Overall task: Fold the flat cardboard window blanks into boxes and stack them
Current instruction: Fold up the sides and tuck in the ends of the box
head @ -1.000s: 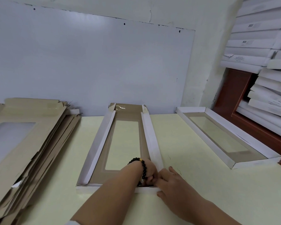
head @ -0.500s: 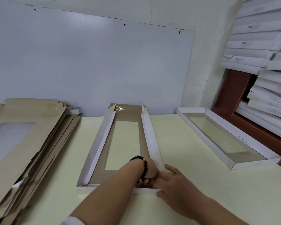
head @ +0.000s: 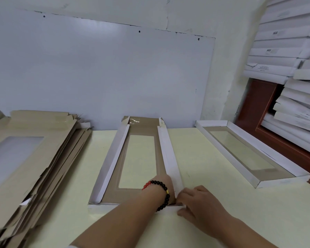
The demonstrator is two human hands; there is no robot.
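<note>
Cardboard box [head: 141,163], half-folded with both long walls raised, lies mid-tabletop [head: 213,176], where the left hand [head: 166,189], now slid deeper inside the near right corner, and the right hand [head: 195,203] pinch that corner, suggesting the flap is nearly locked.

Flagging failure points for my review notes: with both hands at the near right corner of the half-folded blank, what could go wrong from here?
1. The left hand and right hand crowd one corner of the brown windowed cardboard blank; the corner fold could slip or crease.
2. Its white left side flap leans unheld and may flop flat.
3. The slanting pile of flat brown blanks nearby could slide against the work.
</note>
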